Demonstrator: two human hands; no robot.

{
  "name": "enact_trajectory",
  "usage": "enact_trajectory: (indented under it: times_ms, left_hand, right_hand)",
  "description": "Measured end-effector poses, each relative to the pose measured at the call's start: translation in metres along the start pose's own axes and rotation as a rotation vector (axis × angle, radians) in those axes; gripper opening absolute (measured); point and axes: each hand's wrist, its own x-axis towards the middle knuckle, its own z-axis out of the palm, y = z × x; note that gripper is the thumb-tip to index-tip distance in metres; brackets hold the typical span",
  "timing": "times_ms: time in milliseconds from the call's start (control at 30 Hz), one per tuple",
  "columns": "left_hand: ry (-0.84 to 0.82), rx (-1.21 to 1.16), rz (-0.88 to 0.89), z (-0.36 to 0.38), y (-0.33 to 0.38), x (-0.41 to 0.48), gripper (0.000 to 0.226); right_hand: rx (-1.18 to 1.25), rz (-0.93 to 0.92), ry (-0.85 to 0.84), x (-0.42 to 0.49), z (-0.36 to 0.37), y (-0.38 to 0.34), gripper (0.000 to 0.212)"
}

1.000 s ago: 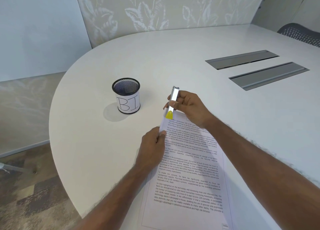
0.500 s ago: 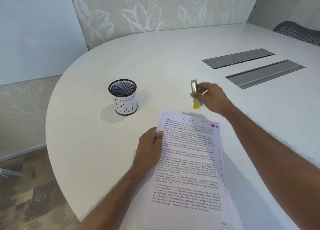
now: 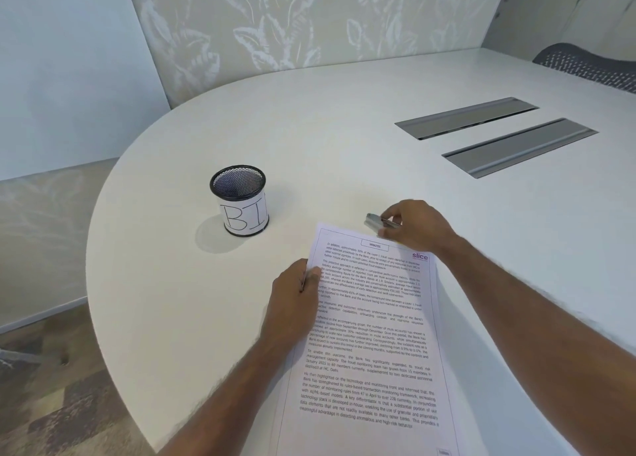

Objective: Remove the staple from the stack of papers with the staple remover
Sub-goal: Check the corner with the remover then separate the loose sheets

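A white, round-ended worktop (image 3: 309, 139) fills the room's middle, with two grey metal hatches (image 3: 464, 118) set flush into its far right part. Behind it stands a pale leaf-patterned wall panel (image 3: 309, 18); to its left, a plain white wall (image 3: 62, 60). A dark mesh chair (image 3: 592, 63) sits at its far right edge. Below its left edge lies brown-and-grey patchwork carpet (image 3: 51, 404). The light is soft and even.

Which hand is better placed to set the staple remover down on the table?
Right. The right hand grips the staple remover low over the table, just beyond the top edge of the stack of papers. The left hand is busy holding the stack's left edge.
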Motion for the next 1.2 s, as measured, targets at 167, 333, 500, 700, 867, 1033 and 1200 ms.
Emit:
enact_trajectory:
  times_ms: [167, 333, 500, 700, 867, 1033, 1200]
  left_hand:
    - [-0.015, -0.038, -0.02, 0.0, -0.001, 0.002, 0.034]
    - [-0.05, -0.154, -0.033, -0.004, 0.0, -0.001, 0.035]
    - [-0.097, -0.257, 0.054, -0.016, 0.025, -0.012, 0.041]
    - [-0.136, -0.402, 0.147, -0.035, 0.071, -0.037, 0.028]
    - [-0.158, -0.479, 0.263, -0.048, 0.101, -0.057, 0.027]
    - [-0.17, -0.527, 0.34, -0.055, 0.119, -0.067, 0.028]
    - [-0.134, -0.575, 0.279, -0.049, 0.121, -0.065, 0.028]
  right_hand:
    - [-0.026, 0.03, 0.119, -0.008, -0.009, -0.004, 0.049]
    - [0.282, -0.172, 0.317, -0.038, -0.039, -0.026, 0.03]
    - [0.426, -0.29, 0.073, -0.084, -0.071, -0.039, 0.018]
    - [0.487, -0.422, 0.153, -0.124, -0.12, -0.055, 0.005]
    - [0.5, -0.488, 0.231, -0.15, -0.157, -0.066, 0.014]
    - [0.442, -0.523, 0.384, -0.17, -0.178, -0.075, 0.017]
    - [0.202, -0.36, 0.717, -0.179, -0.156, -0.088, 0.056]
